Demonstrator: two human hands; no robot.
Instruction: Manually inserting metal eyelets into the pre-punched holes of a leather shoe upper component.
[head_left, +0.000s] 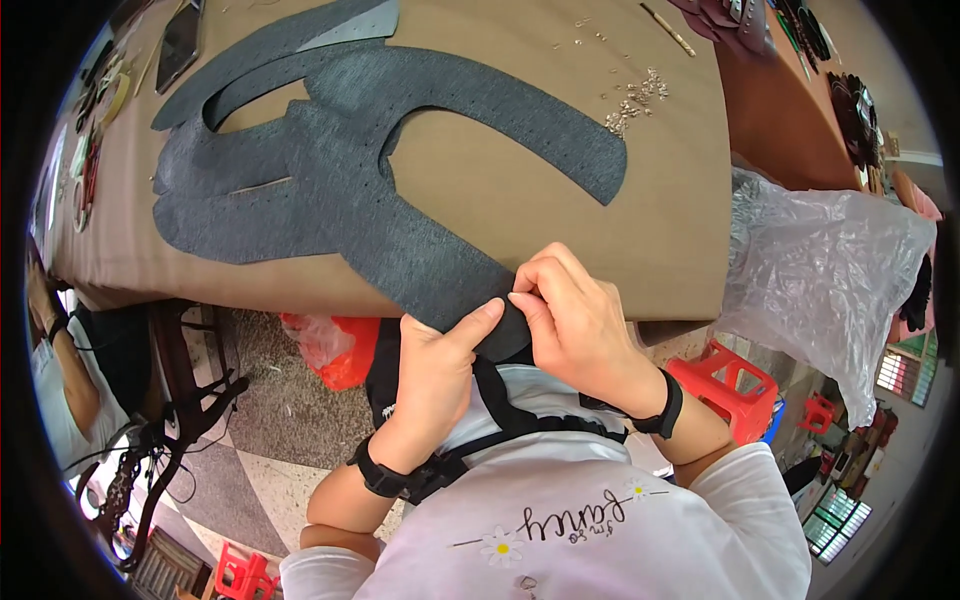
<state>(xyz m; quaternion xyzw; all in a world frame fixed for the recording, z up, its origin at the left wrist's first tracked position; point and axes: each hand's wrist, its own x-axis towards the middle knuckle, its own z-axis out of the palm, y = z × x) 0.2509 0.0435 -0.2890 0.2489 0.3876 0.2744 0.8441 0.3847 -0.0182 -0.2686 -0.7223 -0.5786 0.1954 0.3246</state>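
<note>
A dark grey, curved flat piece (425, 245) with rows of small holes lies on a brown-covered table (500, 170), its near end hanging over the front edge. My left hand (432, 375) grips that end, thumb on top and fingers hidden underneath. On the same end, my right hand (580, 320) closes in a pinch against the edge; whatever sits between its fingertips is too small to make out. Other dark grey pieces (230, 225) of similar shape overlap it to the left. Small shiny metal bits (640, 98) are scattered beyond its right arm.
A thin pencil-like tool (668, 30) rests at the far right and a phone (180, 45) at the far left. Clear plastic sheeting (820, 250) hangs by the table's right side. Below are a red stool (730, 385) and a red bag (350, 350). Another person's arm (75, 370) shows at left.
</note>
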